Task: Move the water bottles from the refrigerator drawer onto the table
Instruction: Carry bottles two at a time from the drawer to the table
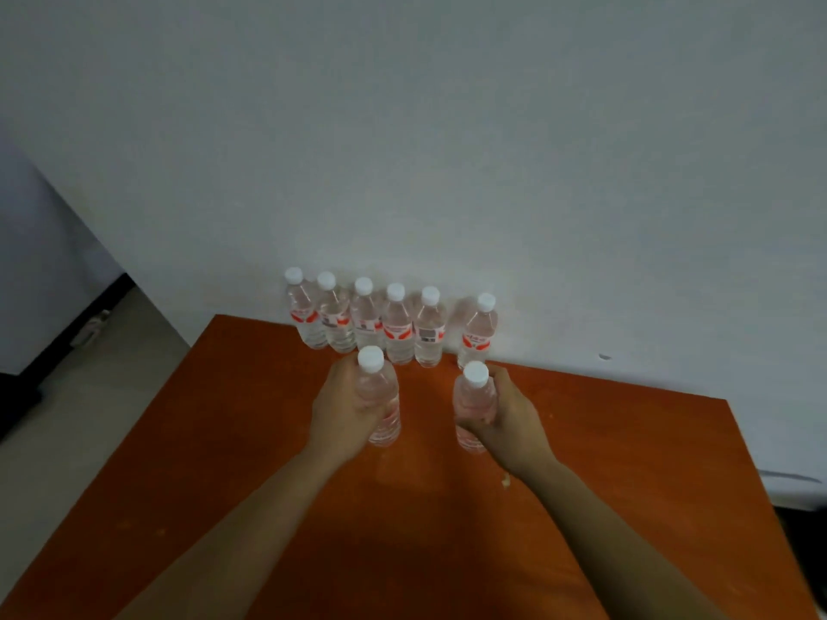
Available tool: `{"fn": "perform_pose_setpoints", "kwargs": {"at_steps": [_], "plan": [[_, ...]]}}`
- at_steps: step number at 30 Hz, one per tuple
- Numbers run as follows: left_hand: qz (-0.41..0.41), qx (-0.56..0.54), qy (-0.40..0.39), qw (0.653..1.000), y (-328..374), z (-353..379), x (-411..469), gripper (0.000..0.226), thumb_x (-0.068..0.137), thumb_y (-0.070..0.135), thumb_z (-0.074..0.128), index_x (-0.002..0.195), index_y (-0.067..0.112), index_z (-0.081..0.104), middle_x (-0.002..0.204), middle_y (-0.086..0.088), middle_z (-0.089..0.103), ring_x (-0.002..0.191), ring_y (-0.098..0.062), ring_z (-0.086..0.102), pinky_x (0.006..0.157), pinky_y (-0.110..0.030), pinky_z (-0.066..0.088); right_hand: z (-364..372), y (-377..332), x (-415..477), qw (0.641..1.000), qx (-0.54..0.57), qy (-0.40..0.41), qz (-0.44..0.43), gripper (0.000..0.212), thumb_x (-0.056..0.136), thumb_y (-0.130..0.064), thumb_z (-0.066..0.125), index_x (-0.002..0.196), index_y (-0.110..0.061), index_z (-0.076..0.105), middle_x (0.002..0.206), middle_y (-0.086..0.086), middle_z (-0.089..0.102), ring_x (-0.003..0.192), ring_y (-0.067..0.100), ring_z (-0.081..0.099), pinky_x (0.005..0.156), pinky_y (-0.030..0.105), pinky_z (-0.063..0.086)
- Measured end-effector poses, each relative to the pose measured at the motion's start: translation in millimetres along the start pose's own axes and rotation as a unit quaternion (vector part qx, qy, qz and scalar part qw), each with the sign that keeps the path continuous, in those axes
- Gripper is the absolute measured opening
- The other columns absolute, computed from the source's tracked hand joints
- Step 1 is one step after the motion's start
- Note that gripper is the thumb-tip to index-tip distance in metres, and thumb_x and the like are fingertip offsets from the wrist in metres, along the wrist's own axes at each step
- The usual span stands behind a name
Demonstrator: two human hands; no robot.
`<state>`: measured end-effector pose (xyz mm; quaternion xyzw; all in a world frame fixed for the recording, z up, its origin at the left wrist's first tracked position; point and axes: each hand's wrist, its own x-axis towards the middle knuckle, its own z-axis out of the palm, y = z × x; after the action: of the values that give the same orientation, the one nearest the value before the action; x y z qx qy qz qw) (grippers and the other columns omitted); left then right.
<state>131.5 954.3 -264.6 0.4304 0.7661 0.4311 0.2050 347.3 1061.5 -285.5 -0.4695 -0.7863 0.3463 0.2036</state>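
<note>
The left bottle (384,418) stands upright in my left hand (340,409), the right bottle (474,396) in my right hand (514,422), fingers (364,407) clamped round each, low over the desk (268,440). Just beyond my fingers, a row of six bottles (398,333) stands against the wall (447,149).

Table (626,463): orange-brown top, wood-look, smooth, low sheen. Row of water bottles (398,346) at 12 o'clock: clear plastic, glossy. Caps (395,291): white plastic, matt. Labels (397,332): red and white wrap, paper or film not determinable. Left bottle (379,387) and right bottle (474,398), centre: same clear plastic. Wall (447,149): white, matt, smooth. Floor (89,396) at 9 o'clock: pale, smooth.
</note>
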Motion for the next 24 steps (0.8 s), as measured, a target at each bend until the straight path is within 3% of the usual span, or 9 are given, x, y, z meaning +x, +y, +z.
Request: {"fn": "perform_pose_setpoints", "kwargs": {"at_steps": [5,10,14,17,19,24], "plan": [[0.001,0.04,-0.044,0.998,-41.9,-21.3,65.1,0.072,0.071,0.02,0.087,0.134,0.02,0.052,0.132,0.0,0.049,0.129,-0.022,0.044,0.106,-0.046,0.043,52.7,-32.2,51.1,0.999,-0.028,-0.01,0.035,0.087,0.073,-0.035,0.084,0.143,-0.031,0.032,0.131,0.0,0.063,0.114,0.026,0.064,0.087,0.045,0.058],[0.02,0.048,-0.066,0.996,-59.6,-21.9,118.2,0.061,0.068,0.011,0.088,0.122,0.015,0.059,0.125,-0.004,0.06,0.12,-0.028,0.055,0.097,-0.043,0.047,93.7,-46.0,99.6,0.996,-0.049,-0.031,0.074,0.073,0.074,-0.034,0.084,0.135,-0.026,0.043,0.123,0.001,0.066,0.108,0.023,0.067,0.088,0.04,0.057],[0.047,0.068,-0.082,0.993,-71.1,-13.2,147.5,0.057,0.073,0.023,0.085,0.122,0.02,0.058,0.127,0.0,0.062,0.116,-0.025,0.058,0.089,-0.046,0.052,111.7,-50.8,128.7,0.995,-0.036,-0.027,0.09,0.062,0.078,-0.029,0.08,0.129,-0.024,0.045,0.118,0.003,0.067,0.104,0.025,0.068,0.085,0.041,0.058],[0.039,0.06,-0.092,0.993,-78.7,-6.1,161.8,0.055,0.071,0.023,0.085,0.12,0.019,0.059,0.124,0.001,0.062,0.11,-0.024,0.061,0.085,-0.041,0.052,119.8,-54.9,142.3,0.997,-0.031,-0.026,0.068,0.062,0.084,-0.024,0.075,0.137,-0.021,0.044,0.136,0.005,0.056,0.119,0.026,0.059,0.095,0.038,0.052],[0.039,0.047,-0.1,0.993,-87.2,-0.2,167.2,0.061,0.072,0.024,0.085,0.125,0.021,0.056,0.129,0.002,0.06,0.114,-0.024,0.06,0.088,-0.044,0.053,124.2,-54.6,146.9,0.998,-0.021,-0.021,0.056,0.075,0.084,-0.024,0.077,0.146,-0.018,0.036,0.151,0.005,0.041,0.133,0.026,0.046,0.102,0.032,0.041],[0.053,0.027,-0.106,0.993,-100.5,8.8,167.6,0.068,0.079,0.029,0.081,0.138,0.029,0.046,0.142,0.005,0.049,0.126,-0.02,0.054,0.094,-0.05,0.053,126.5,-47.6,147.5,0.999,0.011,0.0,0.048,0.091,0.085,-0.022,0.077,0.154,-0.021,0.019,0.16,0.004,0.025,0.141,0.024,0.035,0.104,0.03,0.037]]}}
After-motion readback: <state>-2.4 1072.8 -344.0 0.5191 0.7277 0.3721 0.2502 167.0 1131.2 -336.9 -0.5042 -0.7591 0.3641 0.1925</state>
